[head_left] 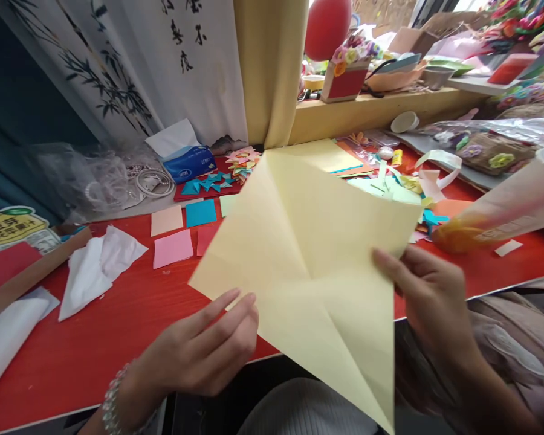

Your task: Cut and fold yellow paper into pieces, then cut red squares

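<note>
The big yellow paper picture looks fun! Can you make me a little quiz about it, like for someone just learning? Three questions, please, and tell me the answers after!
1. Pick one. Two hands are at the big yellow paper. Which one has a beaded bracelet at its wrist? A) left B) right C) both
2. One word. On the red table, what colour is the small paper square just right of the peach square, as the picture shows it?
3. True or false: the big yellow paper lies flat on the red table.

Key:
1. A, the left hand.
2. Blue.
3. False: the right hand holds it up.
</note>
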`<state>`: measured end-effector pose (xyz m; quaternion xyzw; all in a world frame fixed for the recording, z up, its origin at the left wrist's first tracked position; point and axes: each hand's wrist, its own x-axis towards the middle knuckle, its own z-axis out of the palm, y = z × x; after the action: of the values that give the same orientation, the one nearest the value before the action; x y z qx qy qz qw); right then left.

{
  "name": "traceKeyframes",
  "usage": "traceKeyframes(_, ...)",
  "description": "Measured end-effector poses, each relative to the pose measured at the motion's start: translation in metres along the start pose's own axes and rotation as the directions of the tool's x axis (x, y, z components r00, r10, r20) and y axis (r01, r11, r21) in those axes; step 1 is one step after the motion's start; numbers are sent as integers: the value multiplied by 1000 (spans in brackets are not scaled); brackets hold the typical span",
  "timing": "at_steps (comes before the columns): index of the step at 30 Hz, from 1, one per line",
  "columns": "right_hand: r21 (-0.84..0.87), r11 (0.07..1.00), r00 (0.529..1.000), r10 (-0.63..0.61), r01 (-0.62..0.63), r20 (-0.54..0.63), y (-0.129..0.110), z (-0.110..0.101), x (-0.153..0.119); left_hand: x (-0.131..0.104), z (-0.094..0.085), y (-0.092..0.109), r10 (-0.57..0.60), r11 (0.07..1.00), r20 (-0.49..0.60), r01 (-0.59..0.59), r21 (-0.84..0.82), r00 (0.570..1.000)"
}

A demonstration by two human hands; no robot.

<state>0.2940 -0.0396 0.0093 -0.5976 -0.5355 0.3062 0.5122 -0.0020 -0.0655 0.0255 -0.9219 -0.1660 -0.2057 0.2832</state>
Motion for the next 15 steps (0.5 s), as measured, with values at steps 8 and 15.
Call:
traceKeyframes(8,-689,683,970,-201,241,140,54,-5,-18,-10,48,40,-69,894,234,164,-416,970)
traceKeyframes(15,-386,603,714,-547,698,437,46,-32,-26,-11,45,38,-209,844,207,283,-455,956)
